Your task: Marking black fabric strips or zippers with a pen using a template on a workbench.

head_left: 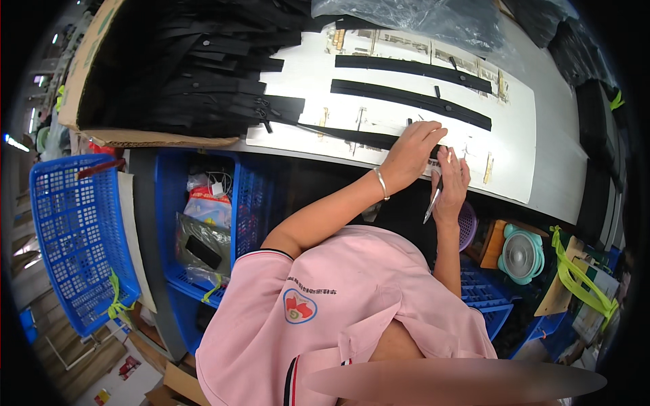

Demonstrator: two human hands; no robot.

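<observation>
My left hand presses flat on a long black zipper strip lying along the near edge of the white work board. A silver bangle sits on that wrist. My right hand is beside it, gripping a slim silver pen-like tool whose tip meets the strip's end. Two more black zipper strips lie parallel further back on the board.
A cardboard box full of black zipper strips stands at the left. Blue plastic baskets sit below the table. A clear plastic bag lies at the back. A small teal fan and a purple basket are at the lower right.
</observation>
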